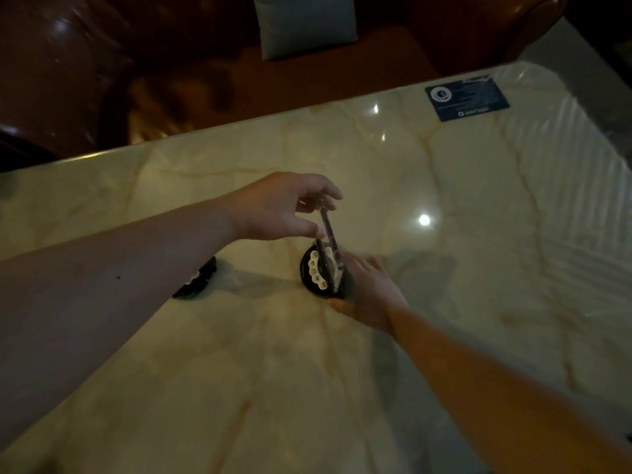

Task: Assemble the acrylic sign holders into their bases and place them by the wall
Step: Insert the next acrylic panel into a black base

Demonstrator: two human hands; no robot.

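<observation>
Fingers and thumb of the left hand (284, 208) pinch the top edge of a clear sign holder (329, 241) standing in a round black base (316, 275) on the marble table (239, 371). Right hand (367, 295) cups that base's side, fingers curled against it. Another base (196, 280) lies near, partly behind the left forearm.

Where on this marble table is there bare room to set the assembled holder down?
Bare marble lies right of the right hand, up to the dark card, and along the near edge between the forearms. Crowded: around the round base, acrylic panel, left hand and second base.
</observation>
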